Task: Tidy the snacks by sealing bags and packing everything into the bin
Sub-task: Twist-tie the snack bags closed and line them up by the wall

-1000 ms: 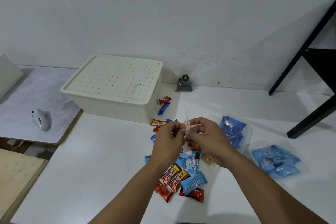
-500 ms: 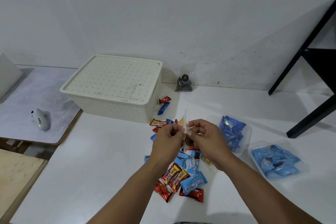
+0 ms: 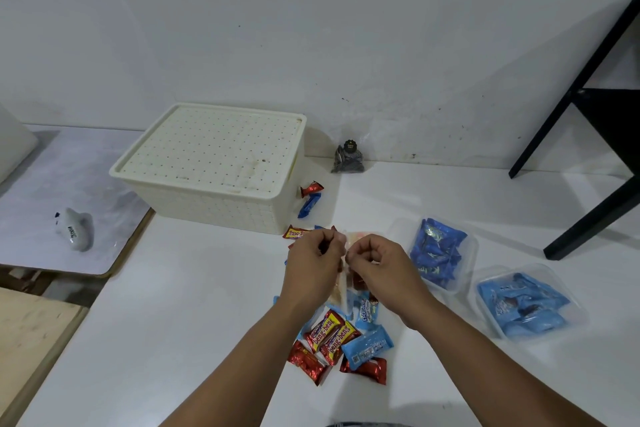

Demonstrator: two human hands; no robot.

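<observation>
Both hands pinch the top edge of a small clear bag (image 3: 343,279): the left hand (image 3: 313,265) and the right hand (image 3: 375,265) sit knuckle to knuckle, each grip curled tight on the strip, holding the bag above the loose wrapped snacks (image 3: 341,340) on the counter (image 3: 194,305). Its contents are mostly hidden. The seal looks unfinished; a skipped stretch would likely leave a gap, and tipping the bag could spill it onto the pile below. Two clear bags of blue sweets (image 3: 438,253) lie to the right, mouths unclear. The bin (image 3: 214,166) stands behind left, lid still on, so packing must wait. Open counter lies left; a black frame (image 3: 588,149) crowds the far right.
</observation>
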